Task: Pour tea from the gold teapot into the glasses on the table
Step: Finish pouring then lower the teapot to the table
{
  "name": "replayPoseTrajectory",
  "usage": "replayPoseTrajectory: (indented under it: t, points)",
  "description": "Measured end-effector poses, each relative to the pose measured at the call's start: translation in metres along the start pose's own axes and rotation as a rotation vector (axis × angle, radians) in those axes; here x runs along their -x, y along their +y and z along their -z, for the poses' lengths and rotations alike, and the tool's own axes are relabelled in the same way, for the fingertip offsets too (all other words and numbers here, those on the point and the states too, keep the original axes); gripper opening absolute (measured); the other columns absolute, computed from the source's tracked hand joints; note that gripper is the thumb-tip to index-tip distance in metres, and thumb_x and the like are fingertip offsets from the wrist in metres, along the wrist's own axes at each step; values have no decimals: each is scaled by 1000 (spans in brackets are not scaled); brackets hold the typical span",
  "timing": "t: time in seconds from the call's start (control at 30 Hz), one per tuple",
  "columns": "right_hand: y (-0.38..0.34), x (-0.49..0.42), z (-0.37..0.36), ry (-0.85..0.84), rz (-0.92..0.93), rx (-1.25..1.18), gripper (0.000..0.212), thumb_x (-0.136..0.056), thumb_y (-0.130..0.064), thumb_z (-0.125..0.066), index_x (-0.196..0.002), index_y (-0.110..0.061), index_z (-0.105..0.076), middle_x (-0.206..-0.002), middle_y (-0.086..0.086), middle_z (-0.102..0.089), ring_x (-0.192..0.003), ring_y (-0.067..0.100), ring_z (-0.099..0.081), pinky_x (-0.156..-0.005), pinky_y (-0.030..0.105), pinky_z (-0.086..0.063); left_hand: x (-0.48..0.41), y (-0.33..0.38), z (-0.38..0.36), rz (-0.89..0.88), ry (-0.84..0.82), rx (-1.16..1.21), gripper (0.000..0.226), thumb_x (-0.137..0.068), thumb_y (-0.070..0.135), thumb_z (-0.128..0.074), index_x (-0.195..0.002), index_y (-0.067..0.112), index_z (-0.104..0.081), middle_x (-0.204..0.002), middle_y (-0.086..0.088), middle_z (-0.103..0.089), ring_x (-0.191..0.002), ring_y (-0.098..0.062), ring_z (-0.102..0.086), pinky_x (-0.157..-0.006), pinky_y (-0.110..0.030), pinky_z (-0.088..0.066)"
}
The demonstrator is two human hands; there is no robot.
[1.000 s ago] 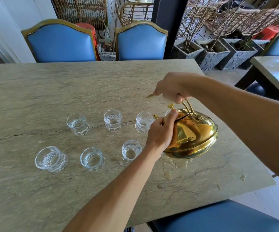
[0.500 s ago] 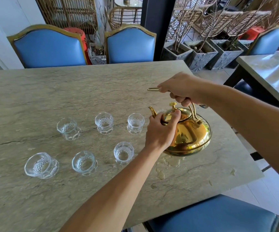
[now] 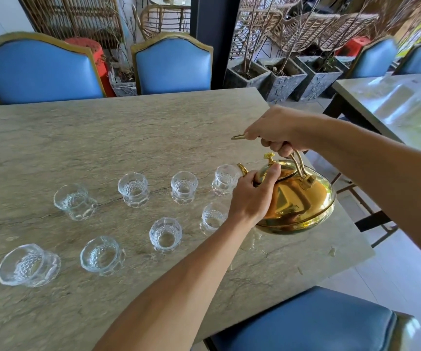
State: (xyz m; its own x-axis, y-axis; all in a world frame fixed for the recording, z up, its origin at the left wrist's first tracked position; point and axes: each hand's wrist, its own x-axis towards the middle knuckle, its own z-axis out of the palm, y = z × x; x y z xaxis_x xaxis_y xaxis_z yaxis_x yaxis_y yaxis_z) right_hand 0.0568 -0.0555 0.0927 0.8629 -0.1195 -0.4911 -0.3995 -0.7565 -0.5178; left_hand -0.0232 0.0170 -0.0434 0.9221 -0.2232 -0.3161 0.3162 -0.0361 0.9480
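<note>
Fingers [image 3: 277, 145] of the right hand [image 3: 276, 129] wrap the handle of the gold teapot [image 3: 298, 198]; the left hand [image 3: 251, 196] presses its lid, thumb on top, beside the glasses [image 3: 225, 179] on the surface [image 3: 103, 138].

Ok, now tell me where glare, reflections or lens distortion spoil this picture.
Head view: the shiny gold metal teapot mirrors its surroundings, with bright highlights on its side; the neighbouring pale table at the right is washed out by sunlit glare; the wide-angle lens bows the grey stone table's edge, and the clear patterned glasses near the left corner look stretched.
</note>
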Motion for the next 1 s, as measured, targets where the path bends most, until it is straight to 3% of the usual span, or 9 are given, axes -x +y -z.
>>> replayPoseTrajectory:
  t: [0.17, 0.27, 0.7, 0.87, 1.0]
  points:
    - [2, -11, -1, -16, -36, 72, 17, -94, -18, -60, -83, -6, -56, -59, 6, -45, -40, 13, -33, -36, 19, -28, -5, -3, -8, 60, -18, 44, 74, -81, 80, -52, -112, 17, -77, -106, -5, -80, -101, -18, -75, -89, -33, -59]
    - [3, -18, -2, -35, -51, 89, 21, -95, -18, -58, -78, -7, -52, -57, 5, -43, -41, 14, -31, -38, 19, -26, -8, -5, -9, 84, -27, 78, 64, -95, 73, -57, -110, 15, -78, -101, -3, -80, -95, -17, -75, -80, -27, -56]
    - [9, -25, -1, -23, -49, 29, 21, -94, -18, -59, -77, -8, -52, -57, 4, -43, -41, 14, -30, -37, 18, -26, -20, -12, -6, 91, -39, 33, 62, -98, 71, -56, -106, 13, -75, -82, 3, -70, -84, -15, -70, -71, -26, -49]
    - [25, -19, -2, 23, -25, -71, 20, -93, -21, -60, -79, -9, -53, -57, 4, -42, -41, 13, -30, -37, 19, -26, -22, -13, -3, 42, -38, -70, 57, -97, 70, -58, -104, 16, -75, -93, -3, -76, -93, -19, -73, -83, -33, -55]
    - [40, -13, -6, 56, -22, -160, 12, -93, -21, -59, -88, -10, -56, -58, 3, -41, -42, 13, -30, -37, 20, -25, -23, -15, -3, 8, -30, -168, 62, -75, 84, -55, -99, 30, -74, -112, -8, -75, -102, -21, -73, -84, -33, -55]
